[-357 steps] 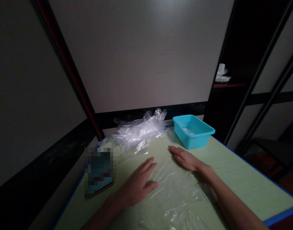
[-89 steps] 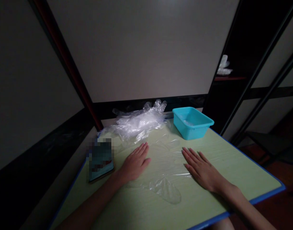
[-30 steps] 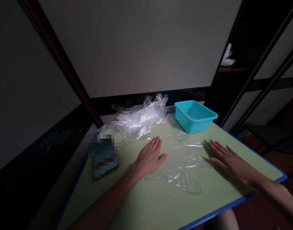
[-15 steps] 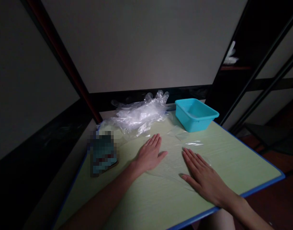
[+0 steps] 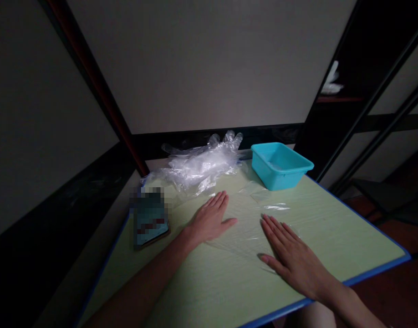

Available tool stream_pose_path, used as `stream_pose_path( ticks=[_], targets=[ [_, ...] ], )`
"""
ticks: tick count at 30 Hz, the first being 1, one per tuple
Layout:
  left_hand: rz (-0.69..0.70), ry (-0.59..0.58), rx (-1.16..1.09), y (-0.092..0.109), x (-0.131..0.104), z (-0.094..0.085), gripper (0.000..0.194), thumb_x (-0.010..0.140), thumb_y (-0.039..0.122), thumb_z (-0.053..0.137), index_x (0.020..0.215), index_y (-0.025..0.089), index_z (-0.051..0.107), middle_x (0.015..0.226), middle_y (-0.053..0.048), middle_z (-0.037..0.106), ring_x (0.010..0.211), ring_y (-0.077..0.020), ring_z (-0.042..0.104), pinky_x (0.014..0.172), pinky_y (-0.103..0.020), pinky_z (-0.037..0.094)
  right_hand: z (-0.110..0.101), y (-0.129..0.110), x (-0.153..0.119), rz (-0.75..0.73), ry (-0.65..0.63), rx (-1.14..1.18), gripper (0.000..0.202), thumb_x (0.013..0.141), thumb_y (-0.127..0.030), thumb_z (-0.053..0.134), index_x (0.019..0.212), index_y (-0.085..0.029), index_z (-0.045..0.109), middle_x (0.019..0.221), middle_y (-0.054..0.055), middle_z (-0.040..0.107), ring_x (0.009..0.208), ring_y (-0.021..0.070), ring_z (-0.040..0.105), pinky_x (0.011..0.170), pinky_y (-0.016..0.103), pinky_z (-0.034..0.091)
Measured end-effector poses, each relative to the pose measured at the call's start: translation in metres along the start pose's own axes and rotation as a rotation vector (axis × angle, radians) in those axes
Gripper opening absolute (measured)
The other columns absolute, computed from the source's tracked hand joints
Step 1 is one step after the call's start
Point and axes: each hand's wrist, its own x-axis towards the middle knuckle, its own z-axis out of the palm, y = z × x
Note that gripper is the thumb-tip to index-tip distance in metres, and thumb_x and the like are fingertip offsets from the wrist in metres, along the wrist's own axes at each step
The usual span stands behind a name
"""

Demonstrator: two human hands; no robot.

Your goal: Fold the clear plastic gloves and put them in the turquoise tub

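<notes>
A thin clear plastic glove [image 5: 245, 223] lies spread flat on the pale green table [image 5: 181, 291]. My left hand [image 5: 211, 219] rests palm down on its left side, fingers straight and thumb out to the right. On its right side my right hand [image 5: 291, 255] lies flat as well, thumb apart from the fingers. Neither hand grips anything. Behind them sits a crumpled pile of clear plastic gloves [image 5: 202, 164], and its front edge spreads toward my left hand.
A turquoise basin [image 5: 280, 166] stands at the back right, with something pale inside. A phone [image 5: 150, 221], partly blurred out, lies at the left edge. Behind the table rises a grey panel [image 5: 209, 68]. A dark seat [image 5: 393, 200] is at the right.
Both hands keep nearly the same places on the clear plastic; my left hand has slid very slightly left. The whole view has shifted a little.
</notes>
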Motion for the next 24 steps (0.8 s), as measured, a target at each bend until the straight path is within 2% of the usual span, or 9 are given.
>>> stream_pose_path(
  ticks=[4, 7, 11, 14, 16, 19, 24],
  targets=[
    [-0.033, 0.003, 0.002, -0.010, -0.002, -0.001, 0.072, 0.083, 0.056, 0.027, 0.131, 0.003, 0.023, 0.139, -0.016, 0.018, 0.129, -0.0211, 0.013, 0.104, -0.032, 0.015, 0.002, 0.000, 0.000, 0.013, 0.004, 0.001, 0.069, 0.084, -0.051, 0.033, 0.137, -0.016, 0.005, 0.141, 0.009, 0.013, 0.127, 0.0236, 0.018, 0.102, 0.042, 0.024],
    [-0.052, 0.035, -0.003, -0.002, -0.003, -0.013, 0.070, 0.083, 0.055, 0.029, 0.130, 0.003, 0.024, 0.139, -0.016, 0.019, 0.129, -0.0215, 0.012, 0.104, -0.035, 0.014, 0.003, 0.000, 0.000, 0.021, 0.017, 0.014, 0.068, 0.084, -0.050, 0.033, 0.137, -0.017, 0.005, 0.141, 0.009, 0.013, 0.127, 0.0236, 0.018, 0.102, 0.042, 0.024],
    [0.023, 0.087, -0.069, 0.042, 0.000, -0.025, 0.063, 0.086, 0.049, 0.025, 0.133, 0.007, 0.019, 0.141, -0.011, 0.015, 0.129, -0.0182, 0.009, 0.105, -0.032, 0.013, 0.003, -0.001, 0.001, 0.019, -0.001, 0.016, 0.065, 0.085, -0.050, 0.031, 0.136, -0.018, 0.008, 0.140, 0.008, 0.014, 0.127, 0.0228, 0.018, 0.101, 0.042, 0.025],
    [0.083, 0.078, -0.132, 0.075, 0.003, -0.015, 0.060, 0.088, 0.048, 0.017, 0.133, 0.007, 0.019, 0.141, -0.011, 0.016, 0.129, -0.0179, 0.008, 0.105, -0.031, 0.014, 0.003, -0.002, 0.001, 0.016, 0.001, 0.013, 0.064, 0.085, -0.050, 0.031, 0.136, -0.018, 0.009, 0.140, 0.007, 0.015, 0.128, 0.0222, 0.016, 0.102, 0.043, 0.024],
    [0.070, 0.064, -0.140, 0.088, 0.004, -0.004, 0.059, 0.089, 0.047, 0.015, 0.132, 0.007, 0.023, 0.140, -0.011, 0.019, 0.129, -0.0188, 0.009, 0.105, -0.032, 0.015, 0.004, -0.002, 0.002, 0.020, 0.012, 0.018, 0.064, 0.085, -0.049, 0.031, 0.136, -0.017, 0.009, 0.140, 0.007, 0.017, 0.128, 0.0220, 0.015, 0.102, 0.043, 0.024],
    [0.041, 0.051, -0.137, 0.088, 0.001, 0.005, 0.059, 0.089, 0.046, 0.016, 0.131, 0.006, 0.024, 0.140, -0.012, 0.019, 0.129, -0.0191, 0.010, 0.105, -0.032, 0.013, 0.006, -0.001, 0.002, 0.020, 0.021, 0.035, 0.064, 0.085, -0.049, 0.032, 0.136, -0.018, 0.010, 0.140, 0.007, 0.017, 0.127, 0.0224, 0.016, 0.102, 0.043, 0.024],
    [-0.007, 0.002, -0.122, 0.062, -0.014, -0.002, 0.061, 0.087, 0.049, 0.022, 0.134, 0.010, 0.019, 0.141, -0.009, 0.015, 0.130, -0.0187, 0.008, 0.105, -0.032, 0.012, 0.007, 0.001, 0.002, 0.022, 0.000, 0.052, 0.066, 0.084, -0.052, 0.032, 0.136, -0.018, 0.010, 0.140, 0.007, 0.015, 0.127, 0.0236, 0.017, 0.101, 0.043, 0.025]
  ],
)
